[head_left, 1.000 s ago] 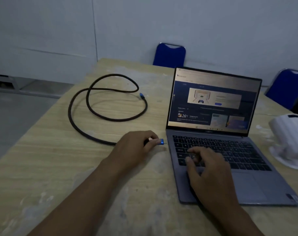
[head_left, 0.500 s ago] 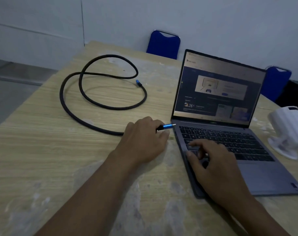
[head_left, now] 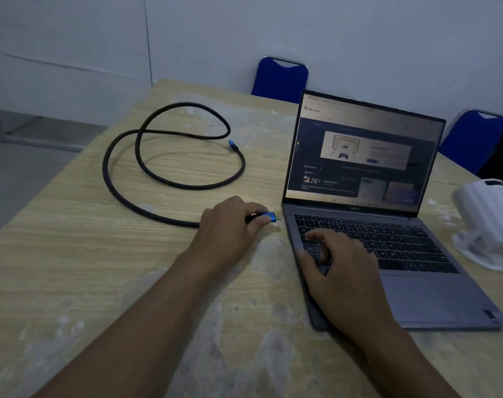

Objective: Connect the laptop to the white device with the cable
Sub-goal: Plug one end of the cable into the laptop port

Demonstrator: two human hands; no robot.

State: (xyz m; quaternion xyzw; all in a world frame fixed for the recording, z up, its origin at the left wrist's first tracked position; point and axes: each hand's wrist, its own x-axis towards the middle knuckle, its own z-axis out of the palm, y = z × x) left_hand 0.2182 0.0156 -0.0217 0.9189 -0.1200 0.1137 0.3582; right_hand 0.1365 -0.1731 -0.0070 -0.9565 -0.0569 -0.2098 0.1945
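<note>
Leftmost, black cable (head_left: 124, 193) loops loose on the bench (head_left: 72, 254), free blue end (head_left: 232, 145) lying unused. Left hand (head_left: 230, 225) pinches the other blue plug (head_left: 269, 217), tip aimed at the laptop (head_left: 417, 294) side, likely lining up the port. Right hand (head_left: 342, 271) open, fingers spread on the keyboard edge, probably bracing it. Screen legible only "26°C". White device (head_left: 488, 219) far right, unconnected.

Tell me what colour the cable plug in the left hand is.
Blue, on a black cable; the plug shows in the head view.
</note>
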